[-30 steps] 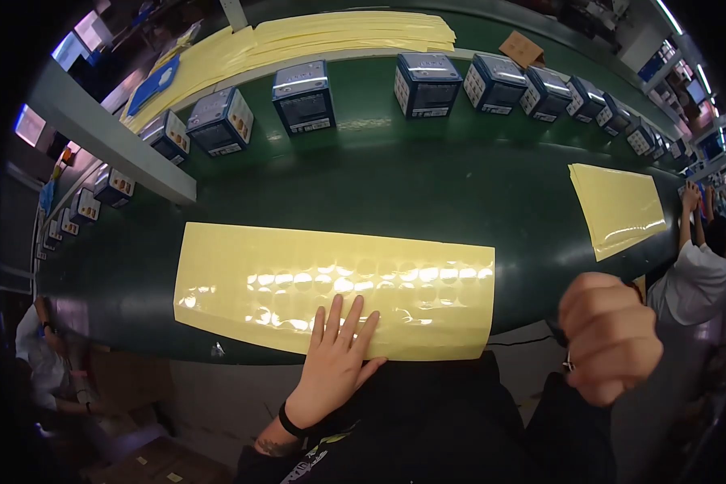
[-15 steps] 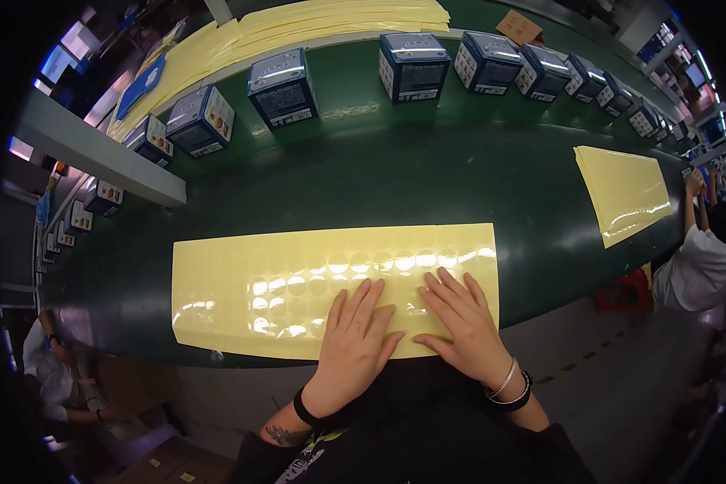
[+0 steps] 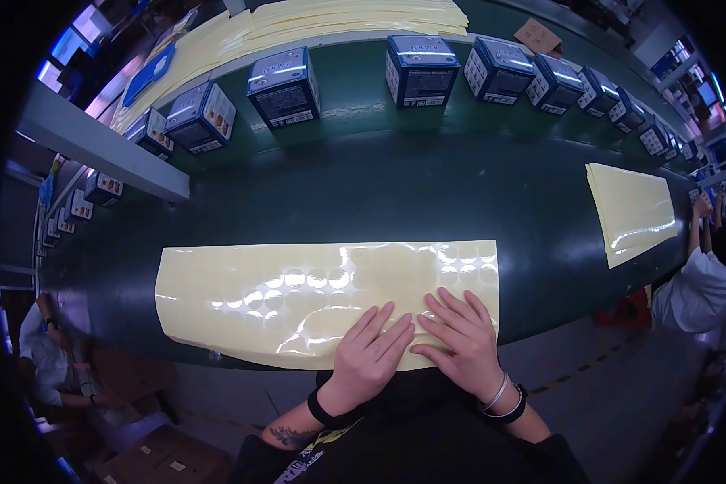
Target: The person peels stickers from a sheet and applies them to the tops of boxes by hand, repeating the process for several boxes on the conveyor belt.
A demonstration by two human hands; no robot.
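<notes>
- A dim workshop curves away toward the black fisheye rim, where its far ends blur too much to make out; in front lies a dark green worktop (image 3: 363,194).
- Dark blue boxes (image 3: 285,90) stand in a row along its far side; those at either end shrink and overlap, so their number is hard to tell.
- Behind them, a long pile of yellow sheets (image 3: 331,24) is partly cut off by the upper edge.
- A grey post (image 3: 109,141) slants in from the left, blocking part of the worktop.
- The glossy pale yellow sheet (image 3: 298,310) lies flat at the near edge, in front of the person; round shapes show in it, though glare washes out many.
- The left hand (image 3: 367,359) rests on its near right part, grip uncurled, fingers stretched and close together, holding nothing visible; the palm is hidden.
- The right hand (image 3: 466,347) lies just beside it on the same sheet, grip likewise flat, fingers slightly spread, nothing grasped that shows.
- A smaller stack of yellow sheets (image 3: 633,214) sits well apart, to the right.
- Beyond it, a co-worker in a white top (image 3: 696,290) is partly lost in the dark rim.
</notes>
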